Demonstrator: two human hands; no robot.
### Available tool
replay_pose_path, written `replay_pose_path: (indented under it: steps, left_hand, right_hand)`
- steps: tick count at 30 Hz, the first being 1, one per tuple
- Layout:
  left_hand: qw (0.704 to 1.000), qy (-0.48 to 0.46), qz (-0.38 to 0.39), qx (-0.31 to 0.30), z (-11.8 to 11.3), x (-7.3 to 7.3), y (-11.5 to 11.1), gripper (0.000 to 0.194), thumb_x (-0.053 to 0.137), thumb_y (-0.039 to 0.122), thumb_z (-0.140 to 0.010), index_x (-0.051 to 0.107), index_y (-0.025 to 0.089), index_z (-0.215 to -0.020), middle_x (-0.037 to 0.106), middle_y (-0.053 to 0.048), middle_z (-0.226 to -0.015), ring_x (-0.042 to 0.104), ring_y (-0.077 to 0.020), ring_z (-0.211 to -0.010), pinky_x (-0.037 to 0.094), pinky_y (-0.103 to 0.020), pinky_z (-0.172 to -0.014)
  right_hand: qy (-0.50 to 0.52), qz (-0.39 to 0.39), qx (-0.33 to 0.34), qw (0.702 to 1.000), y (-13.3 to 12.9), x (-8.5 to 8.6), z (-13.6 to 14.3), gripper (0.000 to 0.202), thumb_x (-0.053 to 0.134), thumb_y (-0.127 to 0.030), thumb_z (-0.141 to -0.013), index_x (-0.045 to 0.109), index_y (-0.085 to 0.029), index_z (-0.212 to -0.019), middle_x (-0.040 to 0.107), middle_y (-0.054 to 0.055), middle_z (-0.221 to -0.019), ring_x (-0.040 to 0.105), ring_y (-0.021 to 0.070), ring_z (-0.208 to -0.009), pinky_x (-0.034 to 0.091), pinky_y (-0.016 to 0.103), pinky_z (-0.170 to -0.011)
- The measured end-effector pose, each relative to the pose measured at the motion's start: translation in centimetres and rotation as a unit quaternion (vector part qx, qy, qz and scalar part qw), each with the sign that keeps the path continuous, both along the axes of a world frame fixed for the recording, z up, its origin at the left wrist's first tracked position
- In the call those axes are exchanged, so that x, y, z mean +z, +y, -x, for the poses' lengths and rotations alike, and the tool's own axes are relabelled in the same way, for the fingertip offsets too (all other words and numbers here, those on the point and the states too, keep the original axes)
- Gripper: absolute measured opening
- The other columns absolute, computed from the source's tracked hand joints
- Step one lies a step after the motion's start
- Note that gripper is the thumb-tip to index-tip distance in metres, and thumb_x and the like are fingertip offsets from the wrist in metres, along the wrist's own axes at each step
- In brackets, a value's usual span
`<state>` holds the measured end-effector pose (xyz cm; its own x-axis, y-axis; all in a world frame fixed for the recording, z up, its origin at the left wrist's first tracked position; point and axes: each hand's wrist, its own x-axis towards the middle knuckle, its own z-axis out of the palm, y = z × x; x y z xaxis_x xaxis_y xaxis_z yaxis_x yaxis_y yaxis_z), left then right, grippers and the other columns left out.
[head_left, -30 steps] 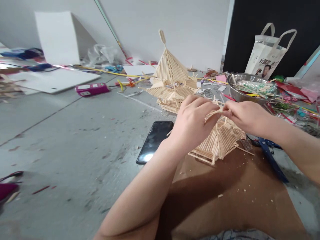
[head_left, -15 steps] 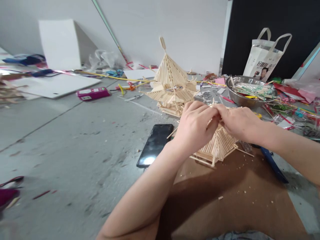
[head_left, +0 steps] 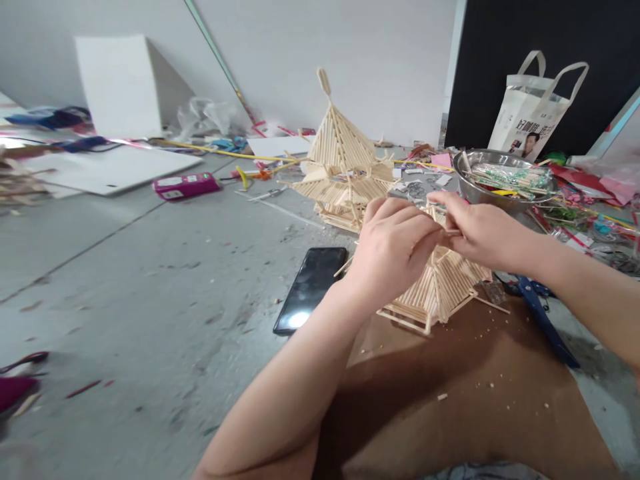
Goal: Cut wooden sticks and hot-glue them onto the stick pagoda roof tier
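Note:
A small roofed model of thin wooden sticks [head_left: 433,293] stands on the brown board [head_left: 470,413] in front of me. My left hand [head_left: 397,243] is closed over the model's upper part, its fingertips hidden behind the knuckles, so what it grips cannot be made out. Close beside it, my right hand [head_left: 477,227] pinches a short wooden stick [head_left: 453,233] at the model's top. The stick's other end runs toward my left fingers. Behind my hands rises a taller stick pagoda [head_left: 345,167] with a pointed roof.
A black phone [head_left: 310,290] lies left of the board. Blue-handled pliers [head_left: 547,323] lie to the right. Further back are a metal bowl [head_left: 500,193] of wrapped sticks, a white bag [head_left: 525,117], a purple packet [head_left: 186,187] and scattered scraps.
My right hand has shifted slightly up and right, away from my left, exposing the short stick and more of the model's roof. My left hand has barely moved.

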<state>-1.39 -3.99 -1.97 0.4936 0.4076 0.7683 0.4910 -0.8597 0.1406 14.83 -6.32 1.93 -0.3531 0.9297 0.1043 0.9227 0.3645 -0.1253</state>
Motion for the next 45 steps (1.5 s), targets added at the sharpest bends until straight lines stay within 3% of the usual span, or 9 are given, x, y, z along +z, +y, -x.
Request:
replay_pose_path:
  steps: [4,7,12,20,24,31,37,41,45]
  left_hand:
    - [0.996,-0.059,0.055,0.03,0.1,-0.4,0.6,0.018,0.05,0.026,-0.085,0.064,0.019,-0.075,0.068,-0.003,-0.072,0.057,-0.0189,-0.077,0.043,-0.034,-0.072]
    - [0.995,-0.056,0.071,0.028,0.1,-0.5,0.8,0.017,0.051,0.026,-0.084,0.065,0.019,-0.076,0.068,-0.003,-0.072,0.056,-0.0192,-0.077,0.043,-0.034,-0.072]
    - [0.997,-0.037,0.062,0.034,0.0,-0.6,0.7,0.017,0.052,0.028,-0.084,0.065,0.02,-0.078,0.069,-0.003,-0.076,0.056,-0.0195,-0.078,0.043,-0.035,-0.075]
    - [0.997,-0.029,0.013,0.064,-0.1,-0.9,0.7,0.02,0.053,0.029,-0.083,0.063,0.019,-0.07,0.068,-0.003,-0.071,0.057,-0.0213,-0.08,0.041,-0.039,-0.077]
    - [0.998,-0.034,0.014,0.053,0.1,-0.6,0.5,0.024,0.05,0.033,-0.085,0.062,0.02,-0.069,0.069,-0.003,-0.073,0.057,-0.0198,-0.08,0.042,-0.037,-0.077]
    - [0.996,-0.049,0.029,0.065,0.4,0.0,0.4,0.024,0.049,0.032,-0.085,0.061,0.021,-0.068,0.068,-0.001,-0.072,0.058,-0.0195,-0.08,0.041,-0.038,-0.078]
    - [0.996,-0.048,0.043,0.064,0.4,0.0,0.5,0.022,0.048,0.028,-0.084,0.062,0.021,-0.069,0.069,-0.002,-0.075,0.058,-0.0196,-0.08,0.042,-0.04,-0.079]
    - [0.996,-0.043,0.047,0.068,0.4,0.0,0.5,0.021,0.048,0.028,-0.084,0.062,0.022,-0.069,0.069,-0.002,-0.075,0.058,-0.02,-0.081,0.042,-0.04,-0.08]
    - [0.996,-0.044,0.045,0.071,0.4,0.0,0.6,0.022,0.048,0.029,-0.084,0.062,0.021,-0.068,0.069,-0.002,-0.075,0.059,-0.0202,-0.081,0.042,-0.04,-0.08]
  right_hand:
    - [0.15,-0.04,0.028,0.988,0.6,0.5,-1.9,0.03,0.053,-0.03,-0.079,0.06,-0.013,-0.104,0.063,0.006,-0.088,0.05,0.0105,-0.063,0.038,0.027,-0.062]
    - [0.173,-0.098,0.05,0.979,0.8,0.5,-2.6,0.02,0.054,-0.029,-0.079,0.065,-0.014,-0.088,0.063,0.005,-0.085,0.048,0.0093,-0.061,0.038,0.027,-0.061]
    - [0.075,-0.127,0.093,0.985,0.5,0.5,-1.5,0.016,0.054,-0.024,-0.08,0.066,-0.017,-0.086,0.065,0.005,-0.086,0.055,0.013,-0.072,0.039,0.028,-0.065]
    - [-0.074,-0.181,0.073,0.978,0.0,0.3,0.1,0.023,0.044,-0.022,-0.085,0.065,-0.014,-0.09,0.066,0.009,-0.085,0.057,0.0193,-0.083,0.038,0.029,-0.063]
    - [0.013,-0.153,0.071,0.986,0.4,0.3,-0.7,0.028,0.046,-0.02,-0.081,0.063,-0.014,-0.102,0.066,0.006,-0.082,0.056,0.0148,-0.072,0.039,0.028,-0.063]
    - [0.258,0.008,-0.021,0.966,1.7,-0.6,-3.3,0.022,0.059,-0.035,-0.072,0.065,-0.014,-0.078,0.065,0.004,-0.07,0.054,0.0117,-0.062,0.041,0.027,-0.058]
    - [0.155,0.051,-0.08,0.983,1.4,-0.7,-4.2,0.018,0.059,-0.033,-0.071,0.066,-0.017,-0.073,0.063,0.002,-0.066,0.052,0.0115,-0.058,0.039,0.029,-0.058]
    - [0.044,0.021,-0.071,0.996,1.2,0.1,-3.5,0.017,0.056,-0.029,-0.072,0.069,-0.018,-0.073,0.064,0.004,-0.075,0.053,0.0131,-0.063,0.038,0.031,-0.063]
    - [0.033,0.012,-0.058,0.998,1.6,0.8,-2.5,0.02,0.057,-0.031,-0.071,0.071,-0.018,-0.074,0.063,0.004,-0.077,0.053,0.0134,-0.063,0.037,0.031,-0.062]
